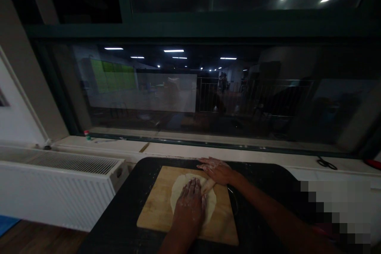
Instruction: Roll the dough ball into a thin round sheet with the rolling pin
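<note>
Left hand (pixel 189 204) flat over the dough (pixel 211 207), floured fingers stretched out, gripping nothing that I can see; the right hand (pixel 218 170), loosely open, lies across the far end of what looks like a rolling pin (pixel 208 186). On its board (pixel 156 206), the dough's already a broad round. Evening the wavy edge seems left; thickness I can't judge.

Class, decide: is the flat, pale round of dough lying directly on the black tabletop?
No, the flat, pale dough lies on a light-brown rectangular wooden board, which rests on the black tabletop.
</note>
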The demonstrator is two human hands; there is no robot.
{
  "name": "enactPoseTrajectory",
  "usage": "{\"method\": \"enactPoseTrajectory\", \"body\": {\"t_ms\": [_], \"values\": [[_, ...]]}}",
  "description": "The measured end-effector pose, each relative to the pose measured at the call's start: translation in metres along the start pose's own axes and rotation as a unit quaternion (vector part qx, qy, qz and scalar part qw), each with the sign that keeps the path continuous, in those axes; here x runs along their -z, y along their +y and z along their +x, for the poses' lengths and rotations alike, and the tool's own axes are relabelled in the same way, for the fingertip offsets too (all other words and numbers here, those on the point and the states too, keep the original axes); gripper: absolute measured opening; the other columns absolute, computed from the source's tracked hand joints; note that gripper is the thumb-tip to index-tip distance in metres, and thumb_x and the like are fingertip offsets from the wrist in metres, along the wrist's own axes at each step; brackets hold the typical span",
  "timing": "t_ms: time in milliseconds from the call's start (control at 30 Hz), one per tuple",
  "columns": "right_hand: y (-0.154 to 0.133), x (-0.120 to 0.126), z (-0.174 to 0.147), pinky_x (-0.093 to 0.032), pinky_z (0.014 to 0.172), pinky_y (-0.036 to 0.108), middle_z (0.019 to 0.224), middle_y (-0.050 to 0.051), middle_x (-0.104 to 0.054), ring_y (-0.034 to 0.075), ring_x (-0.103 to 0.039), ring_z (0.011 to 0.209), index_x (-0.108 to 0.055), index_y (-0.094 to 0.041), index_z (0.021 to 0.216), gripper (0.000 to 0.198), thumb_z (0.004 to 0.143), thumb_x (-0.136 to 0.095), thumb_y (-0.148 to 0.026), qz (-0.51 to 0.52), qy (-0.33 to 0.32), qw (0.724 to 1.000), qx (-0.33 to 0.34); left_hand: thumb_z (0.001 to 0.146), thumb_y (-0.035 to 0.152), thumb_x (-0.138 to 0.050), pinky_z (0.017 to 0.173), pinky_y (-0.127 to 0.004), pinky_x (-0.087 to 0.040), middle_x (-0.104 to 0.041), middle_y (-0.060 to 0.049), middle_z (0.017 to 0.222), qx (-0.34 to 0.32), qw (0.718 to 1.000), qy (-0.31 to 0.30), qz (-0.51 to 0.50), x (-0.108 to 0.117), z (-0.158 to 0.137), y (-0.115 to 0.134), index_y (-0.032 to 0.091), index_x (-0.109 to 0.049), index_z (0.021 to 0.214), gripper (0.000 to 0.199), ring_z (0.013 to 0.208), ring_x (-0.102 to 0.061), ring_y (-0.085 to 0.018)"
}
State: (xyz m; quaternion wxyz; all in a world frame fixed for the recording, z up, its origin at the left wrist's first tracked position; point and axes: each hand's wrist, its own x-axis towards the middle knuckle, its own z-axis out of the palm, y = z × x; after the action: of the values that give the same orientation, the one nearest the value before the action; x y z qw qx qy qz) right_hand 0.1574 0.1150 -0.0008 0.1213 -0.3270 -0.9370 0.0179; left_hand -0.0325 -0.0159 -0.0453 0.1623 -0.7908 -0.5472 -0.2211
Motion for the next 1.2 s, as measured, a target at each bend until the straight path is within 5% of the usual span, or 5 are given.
{"method": "enactPoseTrajectory", "body": {"t_ms": [267,433,700,867,1200], "values": [[-0.036,-0.008,-0.066,-0.045,0.105,0.047,0.141,0.012,-0.056,0.025,-0.057,0.126,-0.060,-0.019,0.133,0.046,0.103,-0.027,-0.027,-0.071,0.074,0.988,-0.119,0.095,0.024,-0.044,0.104,-0.048,-0.048,-0.048,-0.007,0.151,0.006,0.999,-0.029,-0.034,0.011,-0.012,0.021,0.024,-0.045,0.145,0.050,0.133,-0.050,-0.030],[-0.041,-0.011,-0.061,-0.043,0.102,0.049,0.124,0.016,-0.068,0.029,-0.061,0.117,-0.070,-0.017,0.111,0.041,0.102,-0.033,-0.031,-0.131,0.169,0.966,-0.144,0.093,0.021,-0.047,0.102,-0.042,-0.052,-0.056,-0.007,0.144,-0.024,0.999,0.006,-0.047,0.017,-0.014,0.014,0.022,-0.054,0.138,0.046,0.127,-0.057,-0.026],[-0.045,0.004,-0.031,-0.049,0.080,0.038,0.098,0.010,-0.075,0.025,-0.070,0.092,-0.069,-0.020,0.103,0.049,0.106,-0.022,-0.033,-0.162,0.039,0.977,-0.132,0.097,0.026,-0.045,0.098,-0.035,-0.056,-0.066,-0.006,0.132,-0.046,0.995,0.092,-0.020,-0.017,-0.018,-0.016,0.024,-0.058,0.134,0.040,0.118,-0.064,-0.022],[-0.042,0.006,-0.030,-0.047,0.078,0.036,0.093,0.014,-0.074,0.025,-0.070,0.089,-0.069,-0.017,0.104,0.046,0.105,-0.024,-0.030,-0.192,0.022,0.976,-0.106,0.096,0.024,-0.042,0.100,-0.038,-0.054,-0.063,-0.007,0.136,-0.026,0.999,0.045,-0.005,-0.024,-0.014,-0.017,0.022,-0.057,0.136,0.042,0.122,-0.061,-0.024],[-0.029,0.015,0.046,-0.051,0.073,0.033,0.088,0.010,-0.076,0.023,-0.072,0.084,-0.072,-0.019,0.088,0.050,0.104,-0.030,-0.040,-0.210,-0.044,0.975,-0.053,0.095,0.017,-0.035,0.099,-0.068,-0.045,-0.062,-0.015,0.135,0.087,0.995,-0.036,0.037,-0.015,0.013,-0.022,0.019,-0.062,0.131,0.045,0.125,-0.056,-0.037]]}}
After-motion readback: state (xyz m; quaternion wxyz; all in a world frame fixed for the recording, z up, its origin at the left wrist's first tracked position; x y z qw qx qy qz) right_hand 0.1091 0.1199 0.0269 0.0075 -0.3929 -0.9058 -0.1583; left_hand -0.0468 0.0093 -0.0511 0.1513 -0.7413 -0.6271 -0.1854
